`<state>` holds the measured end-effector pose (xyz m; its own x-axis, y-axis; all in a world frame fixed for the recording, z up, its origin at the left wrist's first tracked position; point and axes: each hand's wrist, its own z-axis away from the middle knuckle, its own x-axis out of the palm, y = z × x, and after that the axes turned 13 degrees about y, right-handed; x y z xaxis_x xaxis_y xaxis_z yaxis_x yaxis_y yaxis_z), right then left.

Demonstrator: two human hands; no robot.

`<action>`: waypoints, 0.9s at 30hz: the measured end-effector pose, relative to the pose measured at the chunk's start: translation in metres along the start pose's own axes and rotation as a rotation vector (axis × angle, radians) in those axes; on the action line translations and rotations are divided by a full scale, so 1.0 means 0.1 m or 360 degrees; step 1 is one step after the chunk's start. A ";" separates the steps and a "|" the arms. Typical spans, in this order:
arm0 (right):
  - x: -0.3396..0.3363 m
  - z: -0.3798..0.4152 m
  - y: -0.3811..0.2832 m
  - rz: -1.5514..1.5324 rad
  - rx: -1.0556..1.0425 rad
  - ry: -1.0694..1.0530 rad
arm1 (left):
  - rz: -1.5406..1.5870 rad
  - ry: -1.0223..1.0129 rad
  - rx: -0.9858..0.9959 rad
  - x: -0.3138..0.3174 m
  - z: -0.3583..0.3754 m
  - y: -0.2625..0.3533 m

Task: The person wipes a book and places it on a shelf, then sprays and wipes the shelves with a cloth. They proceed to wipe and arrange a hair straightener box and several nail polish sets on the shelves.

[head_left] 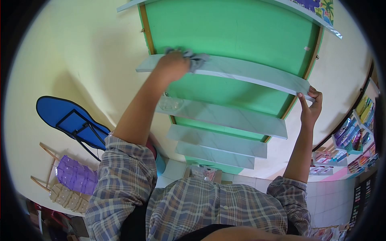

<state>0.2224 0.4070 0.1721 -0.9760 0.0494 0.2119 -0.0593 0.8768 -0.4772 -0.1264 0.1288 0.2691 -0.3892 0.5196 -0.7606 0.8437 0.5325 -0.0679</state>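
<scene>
My left hand (173, 66) is closed on a crumpled grey cloth (197, 61), pressed to the left part of a white marbled shelf (249, 71). The hand and cloth are a little blurred. My right hand (312, 107) grips the right end of the same shelf, thumb near its front edge and fingers around the end. The shelf is fixed across a green back panel (229, 30) with brown side strips. Just below my left forearm, a clear glass-like bowl (171, 103) rests on the left end of the lower shelf (229, 116).
More shelves (217, 140) follow below, and one (305, 14) is above. A blue folded ironing-board-like item (72, 118) leans at the left wall, near purple (76, 172) and beige woven bags. Racks of packaged goods (350, 134) stand at right. A box (203, 172) sits on the floor.
</scene>
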 end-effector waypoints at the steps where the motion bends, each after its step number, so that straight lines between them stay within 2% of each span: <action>1: 0.00 0.00 0.00 0.0002 0.0005 -0.0001 | 0.0083 0.0164 0.0110 0.13 -0.03 0.11; 2: 0.00 0.00 -0.01 0.0030 0.0005 -0.0025 | 0.0171 0.0325 0.0219 0.20 -0.03 0.25; 3: -0.02 0.00 -0.02 0.0061 0.0004 -0.0047 | 0.0177 0.0320 0.0222 0.25 -0.07 0.38; 5: -0.02 0.00 0.00 0.0056 0.0004 -0.0060 | 0.0074 -0.0022 0.0529 0.02 -0.11 0.80; 7: -0.04 0.00 -0.02 0.0039 -0.0002 -0.0075 | 0.0082 -0.0286 0.0670 -0.14 -0.15 1.22; 9: -0.02 -0.02 -0.05 -0.0010 0.0022 -0.0060 | 0.0121 -0.0214 0.0927 0.01 -0.24 1.54; 11: -0.04 -0.06 0.00 0.0005 -0.0022 -0.0093 | 0.0690 -0.0011 0.0762 0.10 -0.23 1.73; 14: -0.09 -0.07 -0.02 0.0047 -0.0030 -0.0162 | 0.0838 -0.0089 0.0743 0.10 -0.23 1.67; 15: -0.09 -0.09 -0.03 0.0076 -0.0018 -0.0191 | 0.0825 -0.0086 0.0738 0.12 -0.22 1.58; 17: -0.10 -0.09 -0.04 0.0073 -0.0006 -0.0206 | 0.0740 0.0322 0.0996 0.18 -0.15 1.26; 19: -0.09 -0.09 -0.04 0.0058 -0.0019 -0.0188 | 0.0450 0.0243 0.0860 0.09 -0.08 0.83; 21: -0.08 -0.09 -0.01 0.0041 -0.0028 -0.0185 | 0.0284 0.0090 0.0574 -0.07 0.02 0.34; 23: -0.08 -0.09 0.01 0.0038 -0.0041 -0.0176 | -0.0034 0.0259 0.0557 0.07 0.07 -0.32; 25: -0.07 -0.08 0.01 0.0022 -0.0034 -0.0154 | 0.0309 0.0269 -0.0111 -0.10 0.17 -0.70; 27: -0.07 -0.08 0.00 0.0026 -0.0040 -0.0151 | 0.0392 0.0267 -0.0186 -0.11 0.17 -1.09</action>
<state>0.2314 0.4109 0.1777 -0.9923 0.0194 0.1221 -0.0391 0.8879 -0.4584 -0.2079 0.0535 0.2734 -0.2422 0.7403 -0.6271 0.8756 0.4452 0.1873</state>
